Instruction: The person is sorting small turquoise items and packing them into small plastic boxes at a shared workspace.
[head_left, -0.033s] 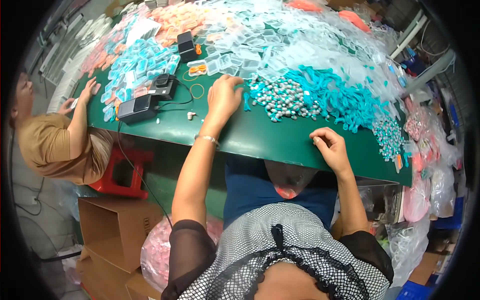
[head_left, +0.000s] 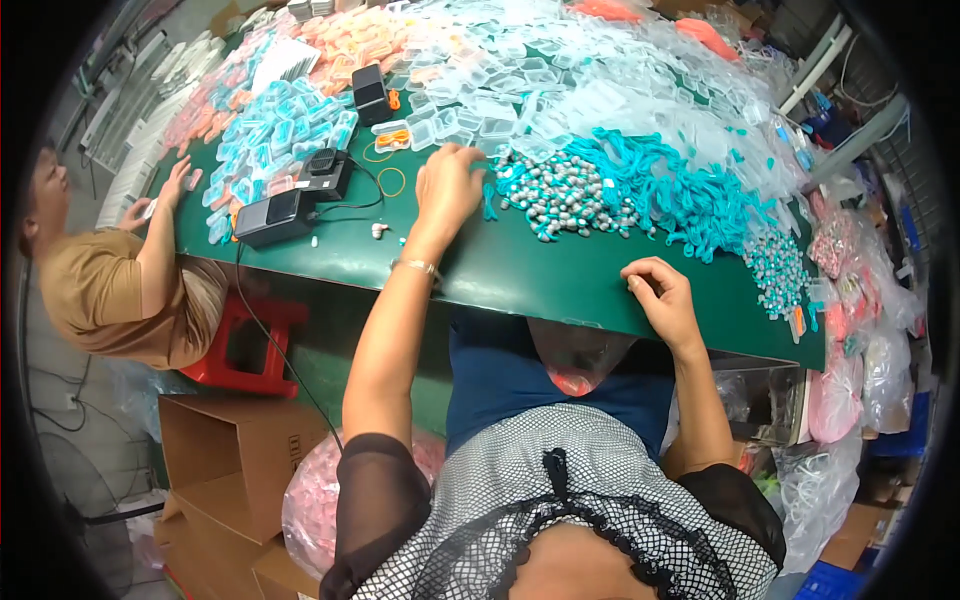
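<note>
The clear cases (head_left: 480, 125) are lying heaped on the green table (head_left: 520, 270), just past my left hand (head_left: 447, 188), whose fingers are reaching spread into their edge. Beside it the teal pile (head_left: 600, 195) is sitting. My right hand (head_left: 662, 297) is resting curled, empty, at the table's near edge.

One head-worn fisheye view looks steeply down from close above the green bench (head_left: 560, 275); its straight edge bows.
</note>
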